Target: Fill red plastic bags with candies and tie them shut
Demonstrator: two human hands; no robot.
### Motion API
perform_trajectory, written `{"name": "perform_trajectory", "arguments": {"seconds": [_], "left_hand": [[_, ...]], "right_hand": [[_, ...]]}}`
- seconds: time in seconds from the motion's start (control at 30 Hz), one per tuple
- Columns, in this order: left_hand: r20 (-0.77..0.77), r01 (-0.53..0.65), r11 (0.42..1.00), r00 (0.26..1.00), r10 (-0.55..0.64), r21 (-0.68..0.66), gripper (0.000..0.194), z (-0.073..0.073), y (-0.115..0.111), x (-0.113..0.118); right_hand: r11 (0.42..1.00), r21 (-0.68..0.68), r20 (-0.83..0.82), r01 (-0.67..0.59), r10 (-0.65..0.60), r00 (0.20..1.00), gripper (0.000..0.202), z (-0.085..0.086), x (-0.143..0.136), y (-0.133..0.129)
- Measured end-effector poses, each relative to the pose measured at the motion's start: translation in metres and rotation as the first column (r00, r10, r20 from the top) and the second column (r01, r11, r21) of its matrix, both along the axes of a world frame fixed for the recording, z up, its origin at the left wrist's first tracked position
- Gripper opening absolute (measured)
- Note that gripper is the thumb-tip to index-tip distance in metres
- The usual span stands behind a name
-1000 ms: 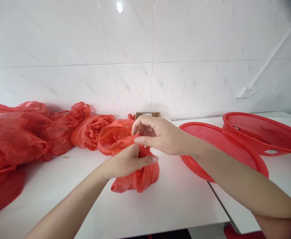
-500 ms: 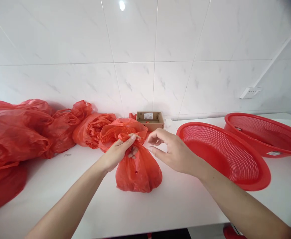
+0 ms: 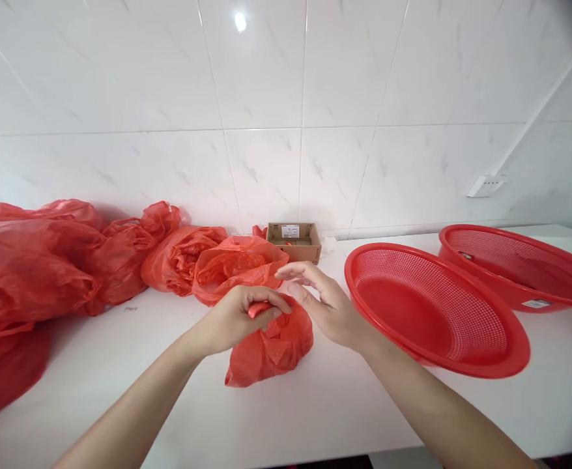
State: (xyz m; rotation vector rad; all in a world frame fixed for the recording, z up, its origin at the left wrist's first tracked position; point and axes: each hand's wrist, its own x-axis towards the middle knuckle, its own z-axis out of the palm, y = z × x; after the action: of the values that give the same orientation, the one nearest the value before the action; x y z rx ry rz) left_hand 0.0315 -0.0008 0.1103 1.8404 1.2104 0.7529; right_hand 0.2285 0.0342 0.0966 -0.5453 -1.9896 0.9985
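Observation:
A small filled red plastic bag sits slumped on the white table in front of me. My left hand is at its top, fingers curled around the gathered plastic, a bit of which shows between thumb and index finger. My right hand hovers just to the right of the bag's top, with its fingers stretched out and nothing in them. Behind both hands lies another loose red bag with its mouth wide.
More red bags are heaped along the left. A small cardboard box stands by the tiled wall. To the right, a red perforated basket overlaps the front of another red basket. A socket is on the wall.
My left hand has lowered with the bag's top, and the bag has sunk and slumped. The fingers of my right hand have straightened, and that hand has dipped slightly.

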Motion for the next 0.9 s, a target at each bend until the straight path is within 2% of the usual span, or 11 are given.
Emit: {"name": "perform_trajectory", "arguments": {"seconds": [0.07, 0.17, 0.27, 0.33, 0.4, 0.5, 0.57, 0.63, 0.7, 0.77, 0.9], "left_hand": [[-0.123, -0.059, 0.984, 0.989, 0.081, 0.166, 0.024, -0.009, 0.0, 0.004], [-0.211, -0.142, 0.862, 0.938, 0.274, 0.488, 0.034, -0.026, 0.001, 0.01], [-0.157, -0.196, 0.78, 0.923, 0.352, 0.594, 0.035, -0.039, 0.0, 0.012], [-0.088, -0.224, 0.767, 0.935, 0.343, 0.601, 0.034, -0.045, -0.004, 0.013], [-0.04, -0.252, 0.772, 0.941, 0.337, 0.584, 0.031, -0.049, -0.008, 0.014], [-0.059, -0.296, 0.825, 0.928, 0.368, 0.481, 0.03, -0.057, -0.016, 0.013], [-0.062, -0.351, 0.86, 0.915, 0.4, 0.371, 0.033, -0.064, -0.023, 0.007], [-0.044, -0.44, 0.859, 0.884, 0.466, 0.261, 0.038, -0.072, -0.033, -0.003], [-0.026, -0.54, 0.824, 0.833, 0.552, 0.17, 0.042, -0.082, -0.046, -0.016], [-0.03, -0.606, 0.791, 0.792, 0.61, 0.082, 0.044, -0.094, -0.06, -0.027], [0.04, -0.675, 0.736, 0.735, 0.677, -0.048, 0.049, -0.117, -0.073, -0.028]], "right_hand": [[0.988, -0.157, 0.016, 0.014, -0.011, 1.0, 0.03, -0.015, -0.005, 0.011], [0.942, -0.329, -0.003, -0.067, 0.069, 0.998, 0.034, -0.034, -0.011, 0.02], [0.869, -0.432, -0.089, -0.243, 0.227, 0.97, 0.034, -0.043, -0.01, 0.022], [0.865, -0.428, -0.087, -0.261, 0.248, 0.965, 0.029, -0.045, -0.008, 0.022], [0.877, -0.409, -0.055, -0.252, 0.252, 0.966, 0.025, -0.045, -0.006, 0.021], [0.916, -0.335, 0.013, -0.221, 0.239, 0.971, 0.022, -0.046, -0.004, 0.018], [0.977, -0.18, 0.089, -0.11, 0.128, 0.988, 0.021, -0.051, -0.002, 0.019], [0.999, 0.013, 0.172, 0.037, -0.039, 0.984, 0.021, -0.061, 0.004, 0.026], [0.978, 0.106, 0.252, 0.179, -0.2, 0.947, 0.023, -0.078, 0.014, 0.037], [0.951, 0.091, 0.313, 0.295, -0.308, 0.898, 0.026, -0.097, 0.024, 0.05], [0.906, 0.023, 0.341, 0.423, -0.405, 0.848, 0.031, -0.129, 0.027, 0.056]]}}
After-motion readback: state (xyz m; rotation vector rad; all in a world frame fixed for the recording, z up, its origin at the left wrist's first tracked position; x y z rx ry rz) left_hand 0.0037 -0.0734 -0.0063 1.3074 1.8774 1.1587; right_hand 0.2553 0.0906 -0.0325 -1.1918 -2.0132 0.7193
